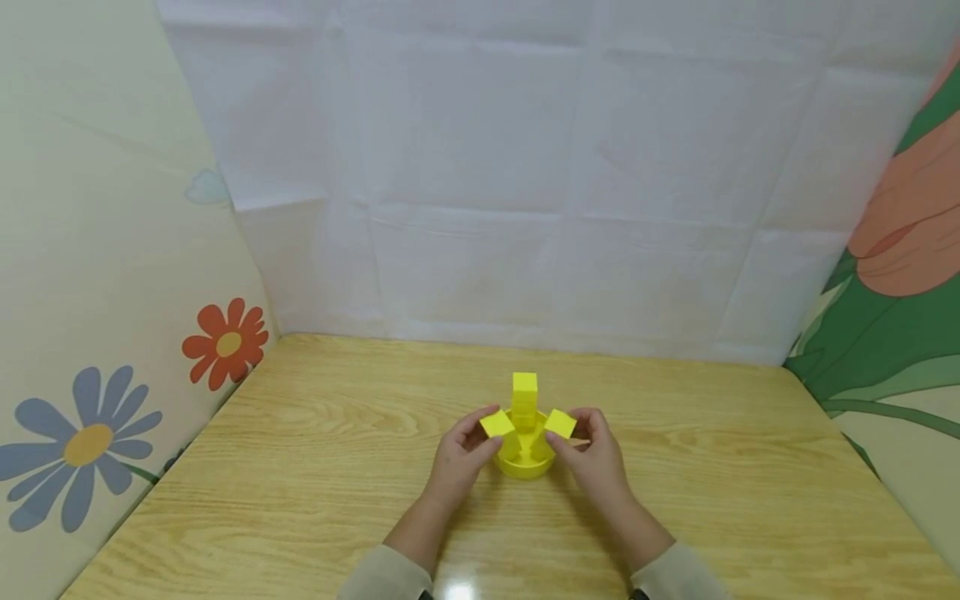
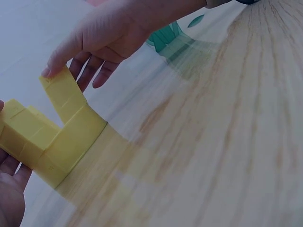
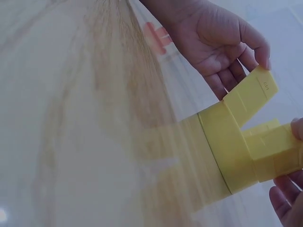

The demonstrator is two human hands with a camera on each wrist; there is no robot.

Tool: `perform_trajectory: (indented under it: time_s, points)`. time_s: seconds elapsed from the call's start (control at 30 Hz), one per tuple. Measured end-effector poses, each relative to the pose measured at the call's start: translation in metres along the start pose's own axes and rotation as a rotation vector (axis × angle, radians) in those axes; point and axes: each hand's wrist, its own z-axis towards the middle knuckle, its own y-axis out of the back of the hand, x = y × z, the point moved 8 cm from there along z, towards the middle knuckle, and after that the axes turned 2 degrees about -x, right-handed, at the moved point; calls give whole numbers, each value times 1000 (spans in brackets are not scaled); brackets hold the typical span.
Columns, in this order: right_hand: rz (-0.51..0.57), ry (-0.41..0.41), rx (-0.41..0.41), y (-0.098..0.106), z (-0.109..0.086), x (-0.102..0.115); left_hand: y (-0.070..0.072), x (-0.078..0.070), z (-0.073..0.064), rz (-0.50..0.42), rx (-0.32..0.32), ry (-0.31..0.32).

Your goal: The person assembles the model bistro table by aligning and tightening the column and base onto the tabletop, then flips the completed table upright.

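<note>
On the table (image 1: pixel 300 467) stands a yellow round base (image 1: pixel 525 469) with a low rim. Three yellow square-topped columns rise from it: a rear column (image 1: pixel 525 392), a left column (image 1: pixel 497 423) and a right column (image 1: pixel 561 423). The left and right ones lean outward. My left hand (image 1: pixel 456 454) pinches the top of the left column between thumb and fingers. Opposite it, my right hand (image 1: pixel 600 458) grips the right column the same way, thumb on the near side. In the left wrist view the right hand (image 2: pixel 102 35) has its thumb on the column's top edge.
A white cloth (image 1: pixel 480 183) hangs behind the table's back edge. The left wall bears a painted red flower (image 1: pixel 225 343) and a blue flower (image 1: pixel 88 447). Painted green leaves (image 1: pixel 892 333) mark the right wall.
</note>
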Motion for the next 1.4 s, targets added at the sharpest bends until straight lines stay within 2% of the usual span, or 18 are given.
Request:
perform_trajectory:
  time_s: [0.17,0.47,0.67,0.93,1.3,1.4]
  points:
    - [-4,21,-17,0,-3,3,0,0,0,-3,6,4]
    - [-15,-8,-19,-1,-5,4,0,-2,0,14,2,-9]
    - [69,-29,-8,-2,-2,-4,-2,0,0,15,3,-13]
    - [184,-88,53,-8,-2,-8,-3,-2,-1,19,3,-37]
    - [172,-155,38,-7,1,-14,-4,-4,-2,11,20,-41]
    - [182,-156,41,-7,2,-14,-5,-5,-2,22,27,-64]
